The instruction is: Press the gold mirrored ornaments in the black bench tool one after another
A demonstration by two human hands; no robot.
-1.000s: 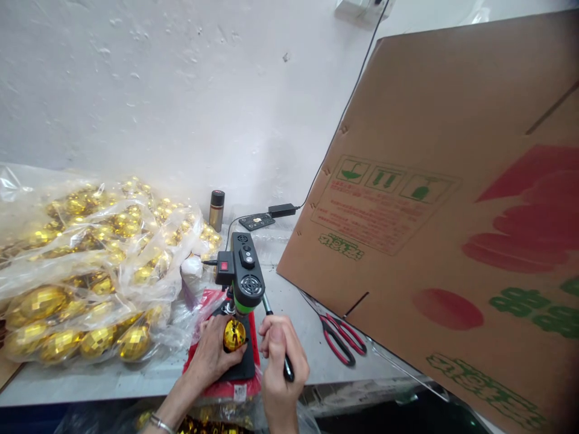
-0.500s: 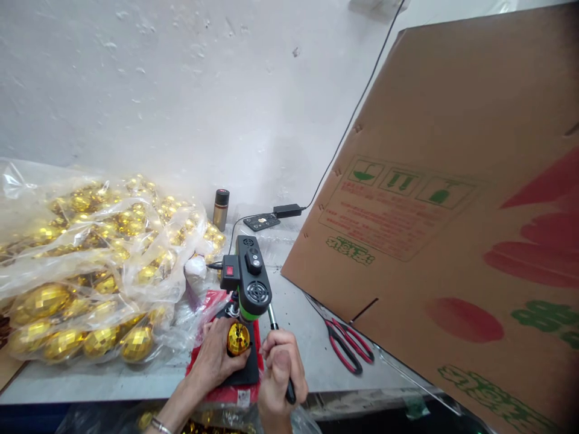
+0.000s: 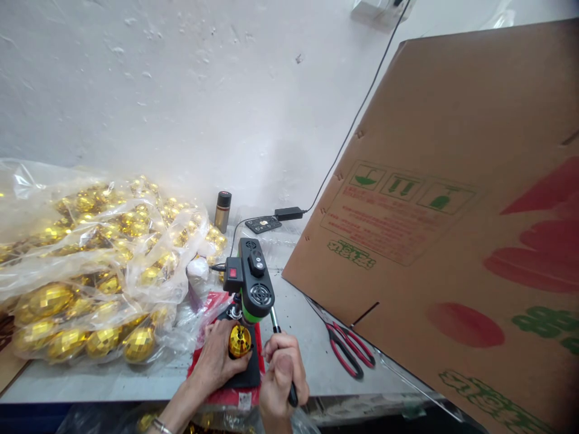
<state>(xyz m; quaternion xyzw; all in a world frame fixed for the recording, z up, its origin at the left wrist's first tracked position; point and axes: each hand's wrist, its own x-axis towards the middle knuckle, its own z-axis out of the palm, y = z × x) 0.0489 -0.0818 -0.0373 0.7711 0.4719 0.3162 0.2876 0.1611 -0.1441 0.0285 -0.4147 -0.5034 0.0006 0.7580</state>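
Note:
A small black and green bench machine (image 3: 257, 280) with a red switch stands on the table. Under its front end, my left hand (image 3: 219, 355) grips a gold mirrored ball (image 3: 239, 341) over the black base plate (image 3: 248, 377). The fingers wrap the ball's left side, with the thumb along its lower edge. To the right, my right hand (image 3: 283, 374) is closed around the black grip of the machine's lever (image 3: 275, 320). Red plastic (image 3: 212, 395) lies under the base.
Clear bags of gold balls (image 3: 108, 265) cover the left side. Red-handled scissors (image 3: 348, 349) lie beside a large cardboard box (image 3: 420, 181) on the right. A bottle (image 3: 222, 212), a dark phone-like slab (image 3: 263, 224) and a power adapter (image 3: 288, 213) are near the wall.
The whole view has shifted slightly, with things a little lower and to the right. Both hands keep their holds on the ball and the lever.

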